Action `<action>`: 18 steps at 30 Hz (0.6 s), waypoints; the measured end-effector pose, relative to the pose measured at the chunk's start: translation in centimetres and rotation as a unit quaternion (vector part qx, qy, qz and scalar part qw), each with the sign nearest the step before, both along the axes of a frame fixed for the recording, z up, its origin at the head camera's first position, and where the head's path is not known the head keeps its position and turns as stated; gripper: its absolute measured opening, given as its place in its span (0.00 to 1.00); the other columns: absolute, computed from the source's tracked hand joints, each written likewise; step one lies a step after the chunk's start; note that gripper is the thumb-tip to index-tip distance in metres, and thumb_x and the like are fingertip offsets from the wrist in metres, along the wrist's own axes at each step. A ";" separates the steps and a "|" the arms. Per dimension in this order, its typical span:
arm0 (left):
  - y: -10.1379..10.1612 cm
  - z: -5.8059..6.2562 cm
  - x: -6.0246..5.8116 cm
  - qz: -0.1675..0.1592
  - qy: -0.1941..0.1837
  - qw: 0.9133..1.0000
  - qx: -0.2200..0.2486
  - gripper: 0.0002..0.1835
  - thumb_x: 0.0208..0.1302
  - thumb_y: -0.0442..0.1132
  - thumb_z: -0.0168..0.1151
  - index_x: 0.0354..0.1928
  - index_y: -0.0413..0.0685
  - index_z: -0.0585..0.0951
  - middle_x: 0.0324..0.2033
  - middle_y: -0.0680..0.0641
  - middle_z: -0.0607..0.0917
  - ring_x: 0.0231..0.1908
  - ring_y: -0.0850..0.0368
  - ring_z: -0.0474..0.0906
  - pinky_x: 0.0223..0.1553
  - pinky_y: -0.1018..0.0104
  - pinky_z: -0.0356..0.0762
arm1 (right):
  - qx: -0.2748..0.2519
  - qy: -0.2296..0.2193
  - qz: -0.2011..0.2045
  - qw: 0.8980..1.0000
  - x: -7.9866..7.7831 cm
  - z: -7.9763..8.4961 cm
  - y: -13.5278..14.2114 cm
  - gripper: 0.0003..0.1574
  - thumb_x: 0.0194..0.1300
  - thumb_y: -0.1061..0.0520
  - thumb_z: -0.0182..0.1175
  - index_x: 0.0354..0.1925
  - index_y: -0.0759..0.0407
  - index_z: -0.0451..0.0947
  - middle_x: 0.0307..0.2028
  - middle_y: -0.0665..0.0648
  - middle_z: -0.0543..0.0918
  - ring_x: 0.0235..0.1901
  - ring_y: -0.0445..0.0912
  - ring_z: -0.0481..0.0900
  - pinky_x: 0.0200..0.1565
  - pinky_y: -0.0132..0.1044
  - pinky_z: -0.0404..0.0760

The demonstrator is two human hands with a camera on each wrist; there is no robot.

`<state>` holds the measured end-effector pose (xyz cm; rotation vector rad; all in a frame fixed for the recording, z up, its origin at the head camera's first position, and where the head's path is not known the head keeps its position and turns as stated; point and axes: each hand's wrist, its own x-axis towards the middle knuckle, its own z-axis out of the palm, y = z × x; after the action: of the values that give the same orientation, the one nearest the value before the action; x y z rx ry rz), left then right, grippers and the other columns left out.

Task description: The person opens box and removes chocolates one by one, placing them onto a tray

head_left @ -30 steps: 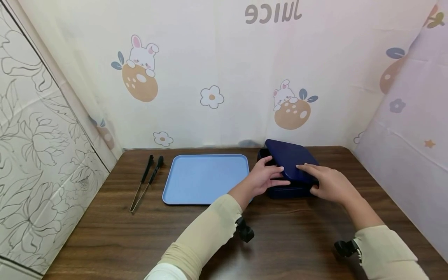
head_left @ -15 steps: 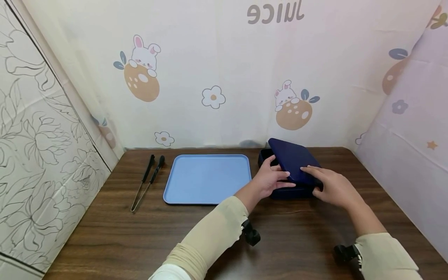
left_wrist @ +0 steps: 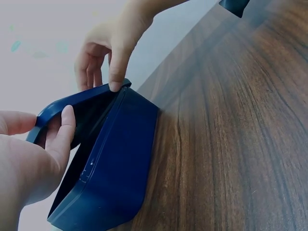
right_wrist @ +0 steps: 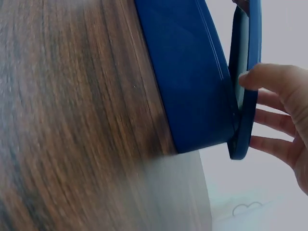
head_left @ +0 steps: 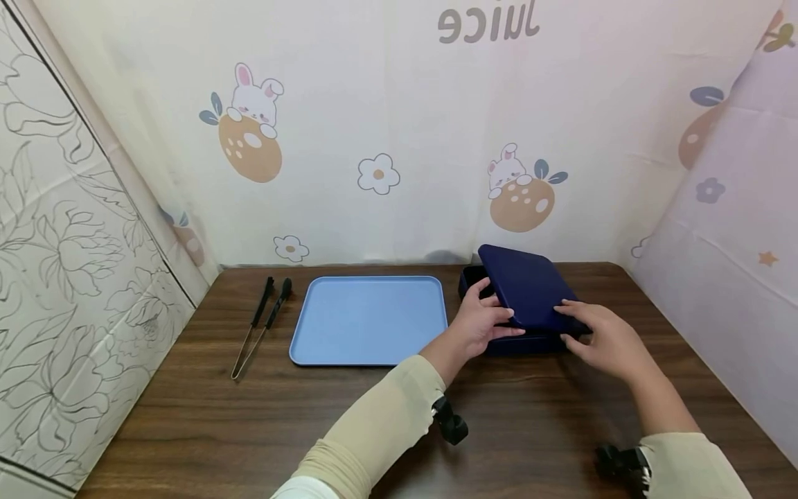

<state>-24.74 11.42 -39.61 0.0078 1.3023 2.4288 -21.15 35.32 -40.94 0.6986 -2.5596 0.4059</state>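
Note:
A dark blue lid (head_left: 530,287) sits tilted over a dark blue rectangular box (head_left: 524,344) at the table's back right. Its left side is raised, and its right end lies low at the box rim. My left hand (head_left: 479,322) grips the raised left edge, thumb on top and fingers under it, as the left wrist view shows. At the right front corner my right hand (head_left: 607,339) pinches the lid, with the thumb (right_wrist: 250,79) at the underside edge and the fingers over the top. The inside of the box (left_wrist: 120,154) is dark and mostly hidden.
A light blue rectangular tray (head_left: 368,322) lies left of the box. Further left are metal tongs (head_left: 258,329) with black grips and tips, spread apart. The wooden table (head_left: 249,443) ends at a patterned curtain (head_left: 380,125) behind and on the sides.
The lid has shifted a little to the right over the box. My right hand has slid right along with it, and my left hand keeps its hold on the raised edge.

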 end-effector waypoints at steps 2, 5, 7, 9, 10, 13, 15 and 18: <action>-0.1 0.0 0.1 0.003 0.002 1.000 0.002 0.44 0.57 0.13 0.56 0.73 0.52 0.59 0.51 0.41 0.80 0.44 0.45 0.81 0.39 0.41 0.80 | -0.046 -0.020 -0.029 0.998 0.2 -0.1 0.5 0.31 0.50 0.63 0.74 0.54 0.66 0.79 0.55 0.70 0.78 0.46 0.62 0.78 0.31 0.34 0.77; -0.2 0.1 0.2 0.006 0.005 1.000 0.004 0.45 0.57 0.13 0.56 0.73 0.53 0.59 0.51 0.42 0.80 0.44 0.45 0.81 0.39 0.41 0.80 | -0.140 -0.081 -0.093 0.982 0.7 -0.1 1.2 0.31 0.62 0.57 0.68 0.60 0.67 0.74 0.57 0.73 0.75 0.50 0.66 0.76 0.37 0.22 0.73; -0.2 0.1 0.4 0.008 0.006 1.000 0.006 0.44 0.57 0.13 0.55 0.72 0.54 0.60 0.50 0.42 0.81 0.44 0.44 0.82 0.39 0.41 0.80 | -0.203 -0.125 -0.136 0.962 1.0 -0.1 1.7 0.32 0.69 0.52 0.62 0.64 0.68 0.69 0.57 0.75 0.73 0.50 0.64 0.76 0.37 0.17 0.69; -0.2 0.0 0.5 0.009 0.004 1.000 0.007 0.44 0.57 0.13 0.55 0.72 0.55 0.60 0.49 0.42 0.81 0.44 0.44 0.82 0.39 0.41 0.80 | -0.255 -0.155 -0.175 0.938 1.2 -0.3 2.1 0.35 0.72 0.48 0.57 0.66 0.68 0.66 0.55 0.73 0.75 0.47 0.50 0.80 0.34 0.16 0.67; -0.2 0.0 0.6 0.008 0.004 1.000 0.007 0.44 0.57 0.12 0.55 0.72 0.55 0.60 0.49 0.43 0.81 0.44 0.44 0.82 0.39 0.40 0.80 | -0.295 -0.172 -0.182 0.922 1.3 -0.4 2.2 0.34 0.72 0.48 0.57 0.66 0.66 0.67 0.53 0.68 0.77 0.45 0.43 0.80 0.35 0.17 0.69; -0.1 0.0 0.9 0.004 0.003 1.000 0.010 0.44 0.56 0.12 0.55 0.71 0.55 0.60 0.48 0.43 0.82 0.43 0.43 0.83 0.40 0.39 0.79 | -0.473 -0.212 -0.149 0.842 1.4 -0.7 2.5 0.21 0.69 0.54 0.60 0.58 0.58 0.73 0.45 0.53 0.80 0.37 0.28 0.77 0.37 0.22 0.77; 0.0 -0.1 1.1 0.001 0.003 1.000 0.015 0.44 0.56 0.12 0.54 0.71 0.56 0.60 0.48 0.43 0.82 0.44 0.42 0.82 0.41 0.38 0.78 | -0.601 -0.238 -0.098 0.757 1.5 -0.8 2.7 0.13 0.67 0.60 0.62 0.50 0.54 0.76 0.41 0.46 0.79 0.35 0.31 0.82 0.38 0.26 0.80; 0.2 -0.1 1.4 -0.002 0.004 1.000 0.025 0.45 0.56 0.11 0.53 0.71 0.56 0.60 0.48 0.43 0.82 0.44 0.42 0.82 0.41 0.37 0.77 | -0.715 -0.274 -0.031 0.642 1.7 -0.7 2.9 0.10 0.67 0.66 0.60 0.41 0.52 0.80 0.36 0.48 0.83 0.35 0.40 0.85 0.38 0.33 0.82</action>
<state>-23.36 11.63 -39.74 0.0335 1.2437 2.4608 -19.49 38.24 -41.67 -0.2045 -1.6814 2.4612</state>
